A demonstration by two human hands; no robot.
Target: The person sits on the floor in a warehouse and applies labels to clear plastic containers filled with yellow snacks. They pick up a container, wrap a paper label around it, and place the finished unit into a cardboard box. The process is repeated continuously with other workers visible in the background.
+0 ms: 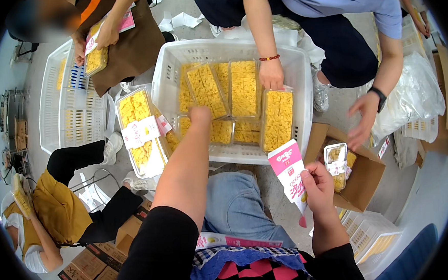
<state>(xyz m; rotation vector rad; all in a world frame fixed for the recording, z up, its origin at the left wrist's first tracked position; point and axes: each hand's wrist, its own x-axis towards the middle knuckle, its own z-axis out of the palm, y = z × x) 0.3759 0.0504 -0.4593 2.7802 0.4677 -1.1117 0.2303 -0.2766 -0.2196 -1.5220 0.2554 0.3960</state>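
My left hand (200,116) reaches into a white plastic crate (233,46) and lies at the lower left corner of a tilted clear pack of yellow crumb-topped pastry (205,91); its fingers are hidden. Several similar packs lie around it in the crate. My right hand (319,184) holds a pink and white printed paper sleeve (287,167) to the right of my lap, below the crate's front rim. More printed sleeves (238,240) lie across my lap. Left of the crate, a clear pack with a white sleeve round its middle (142,133) rests partly on another pack.
A co-worker's hand (272,73) touches a pack at the crate's right. Another co-worker (104,35) holds a pack at upper left. An open cardboard box (359,181) with packs stands at right, another white crate (80,125) at left, and cardboard cartons (89,267) at lower left.
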